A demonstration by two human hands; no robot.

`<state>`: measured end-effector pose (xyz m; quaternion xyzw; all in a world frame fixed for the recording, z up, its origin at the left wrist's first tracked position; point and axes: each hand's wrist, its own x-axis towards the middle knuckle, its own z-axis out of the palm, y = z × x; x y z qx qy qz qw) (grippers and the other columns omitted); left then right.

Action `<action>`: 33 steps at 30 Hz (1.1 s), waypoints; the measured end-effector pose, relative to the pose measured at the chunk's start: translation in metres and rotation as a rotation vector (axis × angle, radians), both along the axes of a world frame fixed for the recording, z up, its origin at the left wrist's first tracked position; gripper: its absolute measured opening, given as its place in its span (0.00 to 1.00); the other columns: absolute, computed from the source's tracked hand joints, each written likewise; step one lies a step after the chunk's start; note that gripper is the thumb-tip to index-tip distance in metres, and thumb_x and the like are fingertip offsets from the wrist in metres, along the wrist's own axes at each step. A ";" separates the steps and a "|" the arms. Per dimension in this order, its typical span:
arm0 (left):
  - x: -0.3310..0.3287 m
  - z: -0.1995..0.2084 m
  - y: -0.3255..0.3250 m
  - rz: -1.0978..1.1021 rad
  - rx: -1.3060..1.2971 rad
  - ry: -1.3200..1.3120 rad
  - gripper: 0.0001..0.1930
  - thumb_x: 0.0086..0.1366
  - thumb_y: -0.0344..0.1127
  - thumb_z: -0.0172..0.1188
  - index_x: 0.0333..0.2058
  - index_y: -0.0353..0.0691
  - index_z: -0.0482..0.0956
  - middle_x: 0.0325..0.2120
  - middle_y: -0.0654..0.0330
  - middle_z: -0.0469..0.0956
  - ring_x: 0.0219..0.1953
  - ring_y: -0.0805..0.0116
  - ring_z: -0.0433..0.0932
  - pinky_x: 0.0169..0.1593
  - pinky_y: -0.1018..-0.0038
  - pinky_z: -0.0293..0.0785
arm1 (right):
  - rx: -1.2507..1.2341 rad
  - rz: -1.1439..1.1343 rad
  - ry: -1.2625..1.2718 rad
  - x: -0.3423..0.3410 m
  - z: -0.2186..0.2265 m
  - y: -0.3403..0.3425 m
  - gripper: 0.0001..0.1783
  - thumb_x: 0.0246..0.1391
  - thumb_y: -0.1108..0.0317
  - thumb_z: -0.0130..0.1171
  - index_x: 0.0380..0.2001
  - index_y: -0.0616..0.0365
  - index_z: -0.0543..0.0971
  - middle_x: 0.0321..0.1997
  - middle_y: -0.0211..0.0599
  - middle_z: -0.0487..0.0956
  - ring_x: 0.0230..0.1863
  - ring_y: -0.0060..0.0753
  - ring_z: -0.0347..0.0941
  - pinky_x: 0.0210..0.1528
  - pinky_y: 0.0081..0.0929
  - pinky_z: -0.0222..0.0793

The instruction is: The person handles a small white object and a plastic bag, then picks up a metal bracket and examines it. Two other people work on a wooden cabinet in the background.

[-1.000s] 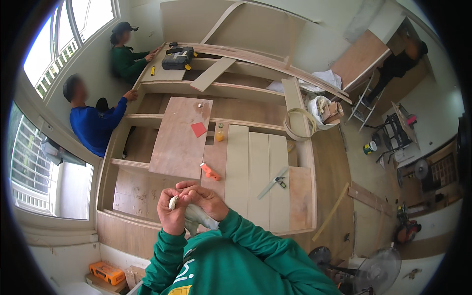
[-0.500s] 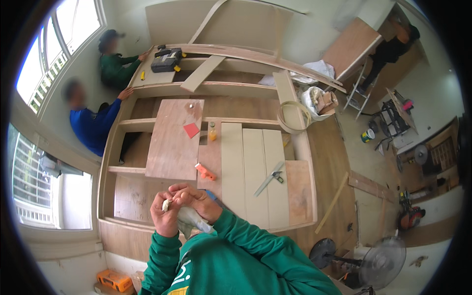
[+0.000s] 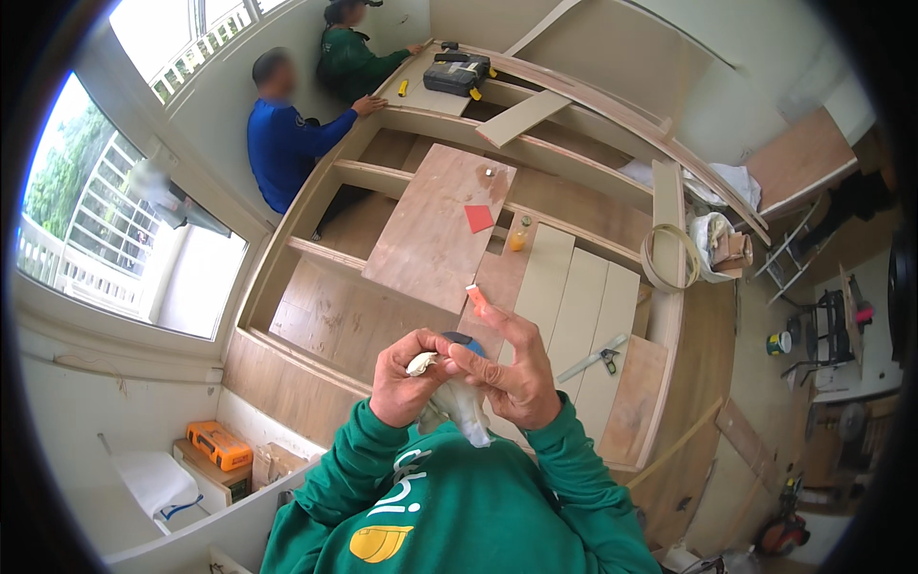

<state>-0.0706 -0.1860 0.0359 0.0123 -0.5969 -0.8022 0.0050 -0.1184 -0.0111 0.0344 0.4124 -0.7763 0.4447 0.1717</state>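
Observation:
In front of my chest, both hands are close together on a limp off-white cloth (image 3: 457,413), which hangs below the fingers. My left hand (image 3: 400,381) is closed around one end of it, and a bunched tip sticks out by the thumb. My right hand (image 3: 516,381) pinches the cloth beside the left fingers, its index finger raised. Just past the right fingertips, an orange tool (image 3: 477,298) lies on the boards, partly hidden by that hand. A blue and dark object (image 3: 467,346) shows behind the hands, its kind unclear.
A large wooden frame (image 3: 378,179) holds loose panels, red sandpaper (image 3: 479,219), a bottle of yellow liquid (image 3: 519,234), a combination square (image 3: 598,359) and a toolbox (image 3: 457,73). Two people, in blue (image 3: 287,143) and green (image 3: 349,55), touch its far left edge. A stepladder (image 3: 789,251) stands right.
The view has turned, so the room sits further right and more of the left window shows. My right hand has come up beside the left, its index finger lifting; the cloth stays held.

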 end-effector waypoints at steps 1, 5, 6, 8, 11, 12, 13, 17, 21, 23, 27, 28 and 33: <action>0.001 0.002 -0.002 -0.019 -0.008 0.000 0.06 0.58 0.23 0.61 0.33 0.37 0.74 0.28 0.67 0.74 0.32 0.80 0.71 0.36 0.82 0.67 | 0.046 -0.020 0.061 0.000 0.002 0.001 0.25 0.43 0.71 0.65 0.48 0.39 0.80 0.62 0.39 0.62 0.60 0.43 0.60 0.53 0.37 0.63; 0.003 0.008 -0.007 -0.055 -0.071 0.024 0.05 0.60 0.27 0.61 0.34 0.36 0.76 0.30 0.66 0.76 0.33 0.80 0.72 0.38 0.82 0.69 | 0.127 -0.083 0.246 -0.003 0.007 0.001 0.27 0.40 0.70 0.67 0.47 0.35 0.80 0.62 0.36 0.63 0.61 0.41 0.59 0.53 0.36 0.62; 0.004 0.008 -0.008 -0.060 -0.078 0.012 0.05 0.61 0.29 0.60 0.35 0.36 0.76 0.29 0.66 0.76 0.33 0.80 0.72 0.37 0.82 0.69 | 0.157 -0.089 0.272 -0.004 0.009 0.002 0.25 0.42 0.70 0.65 0.47 0.35 0.80 0.61 0.37 0.63 0.60 0.42 0.59 0.55 0.40 0.62; 0.004 0.009 -0.010 -0.063 -0.084 -0.002 0.05 0.62 0.30 0.59 0.35 0.35 0.76 0.29 0.66 0.76 0.32 0.81 0.72 0.37 0.82 0.68 | 0.201 -0.089 0.303 -0.005 0.012 0.003 0.22 0.45 0.70 0.62 0.46 0.36 0.79 0.58 0.38 0.64 0.57 0.44 0.61 0.59 0.49 0.63; 0.005 0.008 -0.011 -0.061 -0.079 -0.022 0.06 0.64 0.32 0.57 0.35 0.35 0.76 0.29 0.67 0.76 0.32 0.81 0.71 0.36 0.82 0.68 | 0.269 -0.088 0.364 -0.008 0.017 0.006 0.21 0.47 0.70 0.60 0.46 0.36 0.79 0.59 0.37 0.64 0.58 0.45 0.60 0.59 0.46 0.64; 0.005 0.007 -0.011 -0.063 -0.076 -0.035 0.07 0.64 0.33 0.56 0.35 0.35 0.76 0.29 0.67 0.76 0.32 0.81 0.71 0.36 0.82 0.68 | 0.279 -0.081 0.370 -0.009 0.019 0.007 0.21 0.46 0.70 0.61 0.46 0.37 0.80 0.59 0.37 0.64 0.59 0.44 0.60 0.58 0.44 0.64; 0.006 0.007 -0.011 -0.063 -0.073 -0.056 0.07 0.65 0.33 0.56 0.36 0.35 0.76 0.29 0.67 0.76 0.32 0.81 0.71 0.36 0.82 0.68 | 0.287 -0.071 0.370 -0.009 0.020 0.007 0.21 0.45 0.69 0.61 0.45 0.37 0.80 0.59 0.38 0.65 0.59 0.44 0.60 0.58 0.43 0.64; 0.005 0.000 -0.010 0.024 -0.188 -0.056 0.14 0.68 0.41 0.49 0.36 0.35 0.76 0.29 0.67 0.75 0.34 0.80 0.70 0.39 0.81 0.67 | 0.239 0.039 0.169 -0.004 0.024 0.009 0.20 0.42 0.67 0.67 0.42 0.40 0.81 0.60 0.37 0.64 0.60 0.42 0.60 0.52 0.38 0.62; 0.001 -0.007 -0.010 0.046 -0.159 -0.039 0.19 0.69 0.47 0.43 0.38 0.35 0.74 0.33 0.63 0.74 0.36 0.79 0.70 0.40 0.80 0.67 | -0.009 0.162 -0.267 0.010 0.018 -0.003 0.12 0.46 0.71 0.64 0.37 0.53 0.80 0.56 0.42 0.66 0.53 0.43 0.66 0.50 0.34 0.66; 0.002 -0.008 -0.007 0.023 -0.045 -0.063 0.20 0.69 0.48 0.43 0.40 0.35 0.72 0.34 0.62 0.74 0.37 0.78 0.70 0.41 0.80 0.67 | -0.079 0.140 -0.410 0.015 0.011 -0.014 0.08 0.48 0.75 0.62 0.34 0.58 0.79 0.53 0.45 0.67 0.47 0.43 0.70 0.48 0.31 0.68; 0.005 -0.006 -0.007 -0.059 0.081 -0.111 0.17 0.69 0.45 0.46 0.43 0.34 0.71 0.35 0.62 0.73 0.37 0.77 0.69 0.41 0.79 0.67 | -0.168 0.064 -0.567 0.015 0.002 -0.018 0.05 0.48 0.77 0.61 0.31 0.62 0.77 0.48 0.45 0.70 0.41 0.38 0.72 0.41 0.27 0.70; 0.006 -0.006 -0.008 -0.077 0.085 -0.102 0.16 0.69 0.44 0.46 0.43 0.34 0.71 0.35 0.62 0.73 0.37 0.77 0.69 0.41 0.79 0.67 | -0.189 0.063 -0.559 0.014 0.000 -0.019 0.05 0.48 0.77 0.61 0.31 0.62 0.77 0.46 0.44 0.70 0.41 0.37 0.72 0.41 0.27 0.70; 0.004 -0.014 -0.010 -0.094 -0.051 -0.060 0.12 0.67 0.39 0.53 0.41 0.36 0.71 0.34 0.62 0.73 0.37 0.79 0.68 0.41 0.79 0.67 | -0.215 0.131 -0.542 0.009 -0.006 -0.026 0.04 0.49 0.78 0.60 0.30 0.63 0.77 0.42 0.42 0.72 0.40 0.36 0.72 0.38 0.27 0.71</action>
